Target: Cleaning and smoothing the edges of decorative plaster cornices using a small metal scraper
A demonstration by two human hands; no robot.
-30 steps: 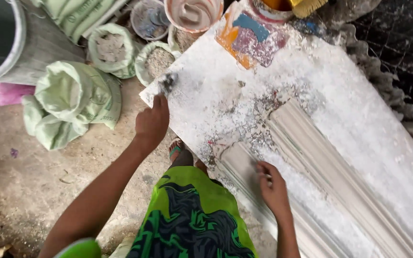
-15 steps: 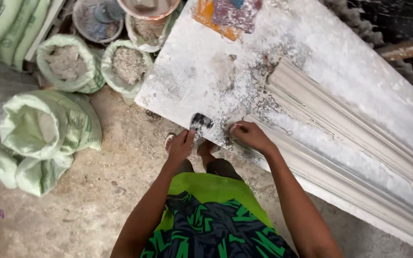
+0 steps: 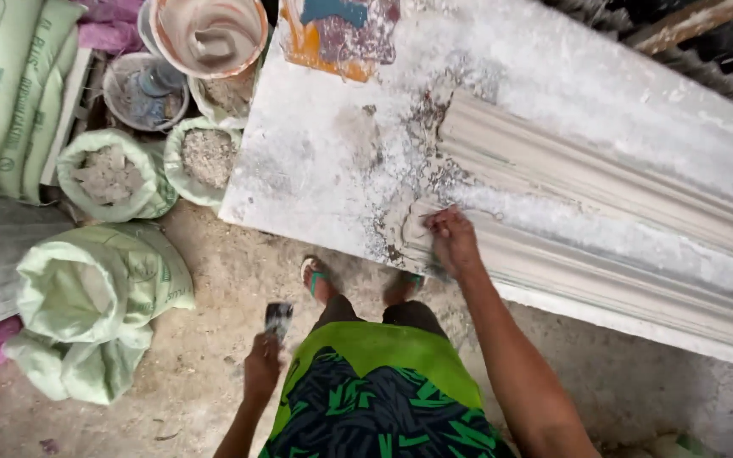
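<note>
My right hand (image 3: 453, 241) rests with curled fingers on the near end of a long white plaster moulding (image 3: 604, 254) that lies along the dusty white work table (image 3: 332, 170). A second moulding (image 3: 587, 165) lies behind it. My left hand (image 3: 262, 366) hangs low beside my leg, off the table, gripping a small flat scraper (image 3: 277, 318) with a grey-smeared blade pointing up. My feet stand at the table's front edge.
Open green sacks of powder (image 3: 108, 174) (image 3: 205, 157) stand left of the table, a larger tied-down sack (image 3: 86, 305) nearer me. Plaster-caked buckets (image 3: 209, 34) (image 3: 142, 89) sit at the back. A painted board (image 3: 341, 30) lies at the table's far corner. Rough concrete floor lies below.
My left hand has dropped from the table edge to beside my leg, carrying the scraper. My right hand stays on the moulding's end. The view has shifted right.
</note>
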